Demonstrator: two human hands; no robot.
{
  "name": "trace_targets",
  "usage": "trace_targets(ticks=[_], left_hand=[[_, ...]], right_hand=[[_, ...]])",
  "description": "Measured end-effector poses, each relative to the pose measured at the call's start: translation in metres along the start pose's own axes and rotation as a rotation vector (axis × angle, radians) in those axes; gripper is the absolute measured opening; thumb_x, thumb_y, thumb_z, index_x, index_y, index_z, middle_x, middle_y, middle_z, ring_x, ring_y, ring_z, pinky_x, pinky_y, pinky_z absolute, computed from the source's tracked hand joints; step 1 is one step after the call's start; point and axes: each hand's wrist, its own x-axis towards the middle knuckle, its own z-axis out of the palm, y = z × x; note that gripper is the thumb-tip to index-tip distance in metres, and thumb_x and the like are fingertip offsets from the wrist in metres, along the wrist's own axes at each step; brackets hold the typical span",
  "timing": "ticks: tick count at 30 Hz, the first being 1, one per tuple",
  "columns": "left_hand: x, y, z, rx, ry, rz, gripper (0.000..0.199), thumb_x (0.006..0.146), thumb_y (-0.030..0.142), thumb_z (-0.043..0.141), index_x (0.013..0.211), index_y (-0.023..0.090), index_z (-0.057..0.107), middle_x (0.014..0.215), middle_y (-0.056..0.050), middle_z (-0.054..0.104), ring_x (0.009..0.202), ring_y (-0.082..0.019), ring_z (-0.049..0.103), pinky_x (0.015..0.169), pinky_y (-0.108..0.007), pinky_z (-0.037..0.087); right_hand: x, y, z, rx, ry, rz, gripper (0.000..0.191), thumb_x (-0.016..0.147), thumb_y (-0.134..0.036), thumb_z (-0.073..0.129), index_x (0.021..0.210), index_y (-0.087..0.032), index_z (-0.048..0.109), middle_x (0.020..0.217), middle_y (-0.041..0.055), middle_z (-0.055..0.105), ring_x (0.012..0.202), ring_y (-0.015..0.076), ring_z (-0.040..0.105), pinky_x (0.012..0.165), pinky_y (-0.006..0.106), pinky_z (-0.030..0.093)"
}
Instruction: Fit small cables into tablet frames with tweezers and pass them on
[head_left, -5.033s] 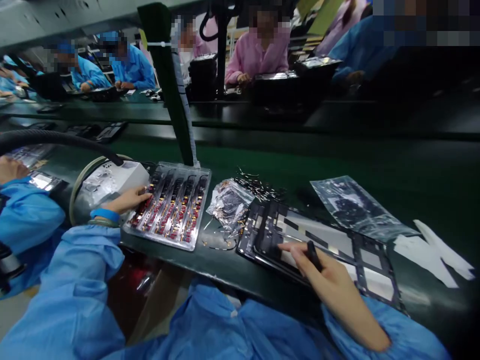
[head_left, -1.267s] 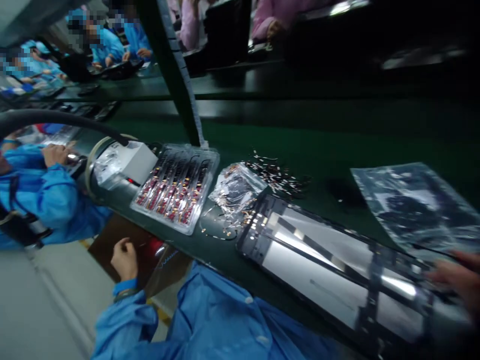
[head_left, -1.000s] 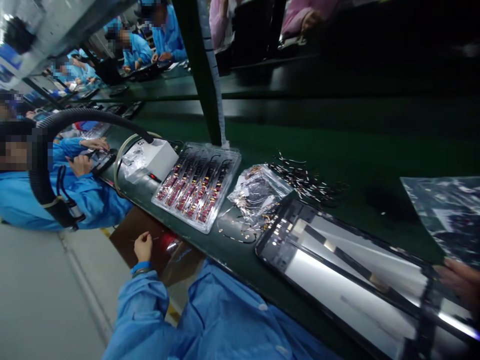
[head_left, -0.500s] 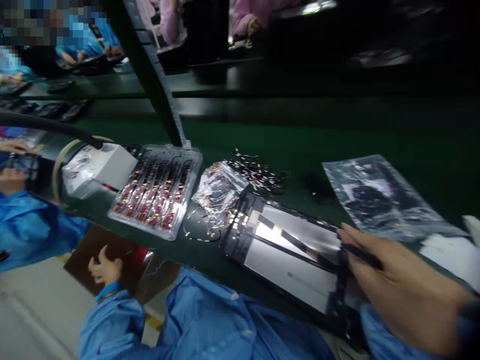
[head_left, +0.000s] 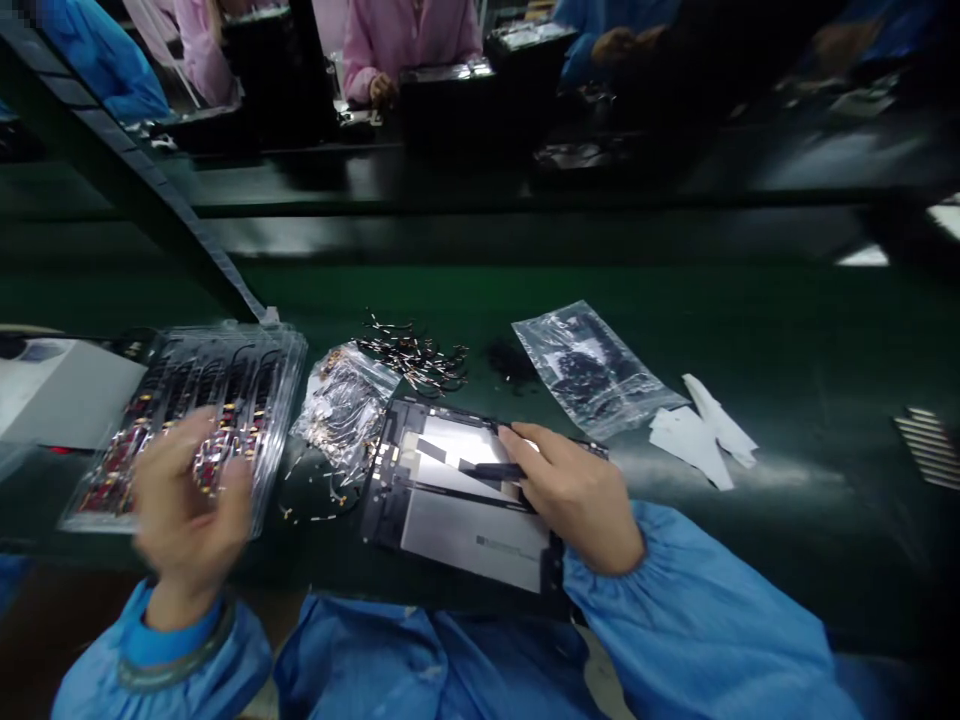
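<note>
An opened tablet (head_left: 472,545) with a metal-coloured inside and a dark frame lies tilted on the bench. My right hand (head_left: 581,490) rests over its right part, closed around slim black tweezers (head_left: 491,471) that point left across the tablet. My left hand (head_left: 187,510), smeared by motion, hovers over a clear plastic tray (head_left: 274,440). Its fingers are curled but apart, and nothing shows between them. Rows of small parts with black leads and red and gold ends (head_left: 116,465) fill the tray.
Between tray and tablet lie a crumpled clear bag (head_left: 341,410) and loose cables (head_left: 420,360). Further right are a zip bag of black parts (head_left: 592,365) and white paper scraps (head_left: 694,440). A white box (head_left: 75,390) stands left. A slanted post (head_left: 161,190) rises behind. Co-workers sit opposite.
The view has swung right. My left hand has come up from below the bench edge to over the tray. My right hand, still gripping the tweezers, has moved inward over the tablet.
</note>
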Motion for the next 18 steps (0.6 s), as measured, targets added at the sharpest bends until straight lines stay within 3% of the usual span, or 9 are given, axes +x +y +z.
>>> trace_targets(ticks=[4,6,11,18], left_hand=[[0.044,0.07,0.056,-0.23,-0.525,0.404,0.023,0.089,0.014,0.049,0.111,0.018,0.05,0.123,-0.011,0.057,0.122,-0.022,0.049,0.107,-0.045,0.038],[0.055,0.09,0.079,-0.244,-0.666,0.549,0.018,0.091,0.017,0.046,0.109,0.015,0.051,0.125,-0.012,0.058,0.124,-0.022,0.048,0.109,-0.046,0.035],[0.064,0.107,0.115,-0.233,-0.756,0.738,0.019,0.094,0.018,0.04,0.104,0.013,0.055,0.126,-0.011,0.059,0.122,-0.022,0.051,0.109,-0.044,0.036],[0.061,0.106,0.127,-0.147,-0.789,0.815,0.024,0.092,0.014,0.04,0.11,0.013,0.055,0.131,-0.009,0.056,0.124,-0.023,0.049,0.108,-0.045,0.034]], right_hand=[[0.001,-0.002,-0.002,-0.034,-0.05,0.009,0.025,0.084,-0.011,0.049,0.101,-0.009,0.067,0.101,0.0114,0.069,0.075,0.0203,0.062,0.062,0.03,0.044],[0.001,-0.003,-0.003,-0.037,-0.078,0.019,0.025,0.082,-0.011,0.053,0.102,-0.01,0.067,0.102,0.0109,0.068,0.074,0.0204,0.061,0.061,0.03,0.043],[0.005,-0.005,-0.005,-0.041,-0.148,0.045,0.026,0.079,-0.011,0.057,0.104,-0.01,0.066,0.101,0.0108,0.068,0.072,0.0187,0.059,0.058,0.029,0.04],[0.005,-0.006,-0.009,-0.055,-0.111,0.01,0.022,0.086,-0.009,0.051,0.103,-0.009,0.065,0.094,0.0116,0.067,0.07,0.0179,0.057,0.061,0.028,0.04]])
